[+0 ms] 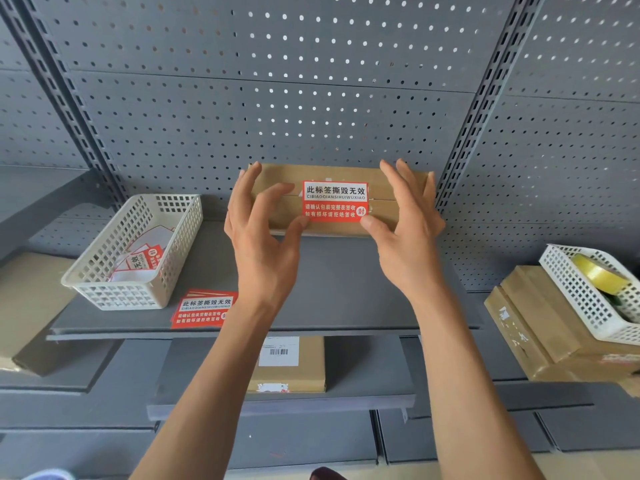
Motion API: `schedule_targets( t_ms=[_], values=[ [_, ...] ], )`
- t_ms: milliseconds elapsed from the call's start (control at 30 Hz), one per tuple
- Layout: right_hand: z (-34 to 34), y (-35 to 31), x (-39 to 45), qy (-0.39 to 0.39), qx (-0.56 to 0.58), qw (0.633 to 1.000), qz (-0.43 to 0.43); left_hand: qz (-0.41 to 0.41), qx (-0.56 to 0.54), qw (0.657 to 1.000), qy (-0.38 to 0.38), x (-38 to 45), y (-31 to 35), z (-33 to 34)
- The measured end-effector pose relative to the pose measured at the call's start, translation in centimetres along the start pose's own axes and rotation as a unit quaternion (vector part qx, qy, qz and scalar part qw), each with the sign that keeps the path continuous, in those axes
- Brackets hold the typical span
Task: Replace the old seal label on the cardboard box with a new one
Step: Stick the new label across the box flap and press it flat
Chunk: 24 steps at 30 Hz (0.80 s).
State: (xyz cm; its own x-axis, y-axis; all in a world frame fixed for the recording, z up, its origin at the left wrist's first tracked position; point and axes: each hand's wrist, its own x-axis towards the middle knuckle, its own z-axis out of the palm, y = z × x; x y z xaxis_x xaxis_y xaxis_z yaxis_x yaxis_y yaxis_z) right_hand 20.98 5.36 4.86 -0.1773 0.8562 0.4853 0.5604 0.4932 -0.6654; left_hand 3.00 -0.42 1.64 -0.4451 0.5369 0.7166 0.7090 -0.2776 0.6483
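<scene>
Both forearms bare, no sleeves or jewellery.

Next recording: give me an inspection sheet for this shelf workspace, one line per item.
Surface: grey metal shelf in front of a pegboard back.
Job's things: cardboard box at the shelf back, red seal label across its flap seam; stack of spare labels at the shelf's front.
Clutter: white basket holding label sheets; second basket with a tape roll; other boxes around and below.
Grippers: left hand and right hand, fingers spread, thumbs at the label's lower corners.
Cables: nothing seen.
Surroundings: adjoining grey shelves.
</scene>
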Motion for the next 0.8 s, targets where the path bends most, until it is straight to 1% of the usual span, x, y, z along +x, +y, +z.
schedule_targets(
  t_ms=[133, 200, 267, 300, 367, 433, 533, 633, 800],
  values=[
    [-0.7, 0.0, 0.0, -0.01, 0.034, 0.999, 0.004, -0.012, -0.019, 1.0, -0.003, -0.1, 0.0, -0.3],
    [-0.3, -0.3, 0.0, 0.027, 0.055, 0.998, 0.005, -0.03, -0.033, 0.999, 0.009, -0.2, 0.3, -0.2],
    [0.8, -1.2, -0.2, 0.095, 0.057, 0.994, 0.014, -0.059, -0.027, 0.997, 0.036, -0.2, 1.1, 0.2],
    [1.5, -1.8, -0.3, 0.125, 0.044, 0.991, 0.016, -0.077, -0.011, 0.996, 0.052, -0.2, 1.6, 0.6],
    [3.2, -2.9, -0.5, 0.163, -0.017, 0.986, 0.008, -0.105, 0.021, 0.991, 0.079, 0.1, 2.4, 1.5],
    [4.7, -3.4, -0.5, 0.177, -0.084, 0.981, 0.007, -0.116, 0.045, 0.989, 0.086, 0.4, 2.5, 2.2],
    [6.0, -3.1, 0.2, 0.186, -0.13, 0.974, 0.016, -0.116, 0.078, 0.987, 0.081, 0.5, 2.1, 2.7],
    [6.6, -2.2, 0.3, 0.186, -0.149, 0.971, 0.02, -0.11, 0.096, 0.986, 0.076, 0.4, 1.8, 3.0],
    [6.9, -1.3, 0.2, 0.21, -0.131, 0.969, 0.018, -0.113, 0.097, 0.985, 0.084, 0.4, 1.7, 3.3]
  ],
)
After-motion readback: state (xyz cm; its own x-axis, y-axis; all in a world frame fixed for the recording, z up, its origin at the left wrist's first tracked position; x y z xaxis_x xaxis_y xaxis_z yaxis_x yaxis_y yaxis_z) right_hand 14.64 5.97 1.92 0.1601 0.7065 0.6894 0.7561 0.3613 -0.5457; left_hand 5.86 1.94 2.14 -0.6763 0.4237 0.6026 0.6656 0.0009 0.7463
